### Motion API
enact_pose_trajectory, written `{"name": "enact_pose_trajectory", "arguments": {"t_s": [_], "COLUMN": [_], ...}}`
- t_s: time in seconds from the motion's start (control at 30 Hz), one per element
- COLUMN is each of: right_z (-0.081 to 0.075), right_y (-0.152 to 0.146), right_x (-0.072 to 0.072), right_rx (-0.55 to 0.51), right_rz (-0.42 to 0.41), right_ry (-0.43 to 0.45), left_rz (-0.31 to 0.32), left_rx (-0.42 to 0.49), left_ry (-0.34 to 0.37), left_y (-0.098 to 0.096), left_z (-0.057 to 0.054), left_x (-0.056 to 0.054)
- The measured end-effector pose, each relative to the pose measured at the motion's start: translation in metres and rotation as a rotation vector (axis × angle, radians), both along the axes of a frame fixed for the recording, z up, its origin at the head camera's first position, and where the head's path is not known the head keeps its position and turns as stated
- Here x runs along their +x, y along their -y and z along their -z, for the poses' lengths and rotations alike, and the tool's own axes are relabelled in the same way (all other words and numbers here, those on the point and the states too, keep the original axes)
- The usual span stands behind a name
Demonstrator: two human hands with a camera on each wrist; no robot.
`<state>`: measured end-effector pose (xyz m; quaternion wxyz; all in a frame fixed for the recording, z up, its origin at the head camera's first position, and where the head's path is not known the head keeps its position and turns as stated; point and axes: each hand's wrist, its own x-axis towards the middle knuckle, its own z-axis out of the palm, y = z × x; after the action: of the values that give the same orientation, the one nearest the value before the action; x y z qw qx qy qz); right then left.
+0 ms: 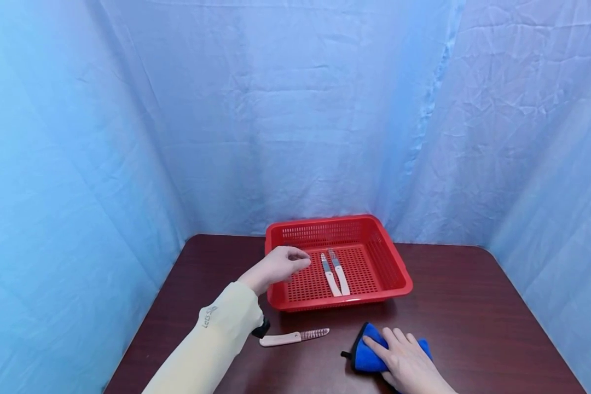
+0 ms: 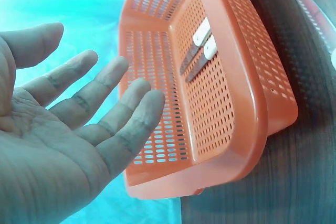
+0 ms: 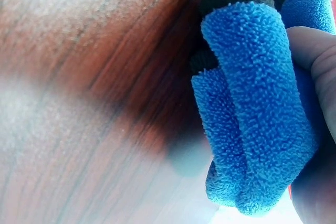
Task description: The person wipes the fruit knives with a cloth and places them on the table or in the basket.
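Observation:
My left hand [image 1: 278, 266] is over the left side of the red plastic basket [image 1: 399, 273], its fingers loosely bent with nothing in them. The left wrist view shows that palm [image 2: 58, 145] bare beside the basket wall. Two knives [image 1: 342, 280] with pale handles lie side by side inside the basket. A third knife [image 1: 288, 339], its blade dark-striped, lies on the table in front of the basket, near my left wrist. My right hand [image 1: 401, 355] grips a folded blue towel [image 1: 369, 350] with black edging. In the right wrist view the thumb [image 3: 310, 51] lies against the towel's folds [image 3: 257, 93].
The dark wooden table [image 1: 473, 306] extends to both sides of the basket. Light blue curtains [image 1: 295, 109] hang behind the table and along its left and right sides. A black band [image 1: 261, 328] shows at my left wrist.

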<state>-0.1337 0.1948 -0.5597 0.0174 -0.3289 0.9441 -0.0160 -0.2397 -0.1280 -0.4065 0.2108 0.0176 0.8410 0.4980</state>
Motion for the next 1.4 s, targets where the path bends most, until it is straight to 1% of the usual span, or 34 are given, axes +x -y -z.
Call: {"name": "enact_pose_trajectory", "arguments": {"t_s": [0.1,0.27,0.4,0.6,0.8,0.9,0.97,1.03,1.23,1.4], "right_z": [0.000,0.001,0.001,0.002,0.002,0.002,0.002,0.002,0.001,0.002], "right_y": [0.000,-0.001,-0.002,-0.003,-0.004,-0.003,-0.003,-0.003,-0.003,-0.004], "right_x": [0.000,0.001,0.000,0.000,0.001,0.000,-0.001,-0.001,-0.002,-0.003], "right_rx": [-0.003,0.000,-0.001,-0.004,-0.012,-0.006,-0.003,0.000,0.001,0.004], "right_rz": [0.006,0.013,0.016,0.014,-0.002,0.003,0.005,0.005,0.002,0.002], "right_ry": [0.009,0.018,0.021,0.024,-0.005,0.006,0.019,0.028,0.029,0.032], "left_rz": [0.018,0.056,0.086,0.132,0.180,0.204,0.218,0.229,0.240,0.253], "left_rx": [-0.011,-0.081,-0.113,-0.149,-0.204,-0.227,-0.238,-0.247,-0.258,-0.258], "left_ry": [-0.017,-0.066,-0.107,-0.162,-0.226,-0.264,-0.277,-0.281,-0.258,-0.280], "left_y": [0.003,0.007,0.009,0.010,0.014,0.017,0.019,0.021,0.026,0.029], "left_z": [-0.004,-0.009,-0.012,-0.011,-0.004,0.000,0.003,0.006,0.017,0.029], "left_x": [0.006,0.017,0.027,0.040,0.053,0.059,0.063,0.067,0.080,0.089]}}
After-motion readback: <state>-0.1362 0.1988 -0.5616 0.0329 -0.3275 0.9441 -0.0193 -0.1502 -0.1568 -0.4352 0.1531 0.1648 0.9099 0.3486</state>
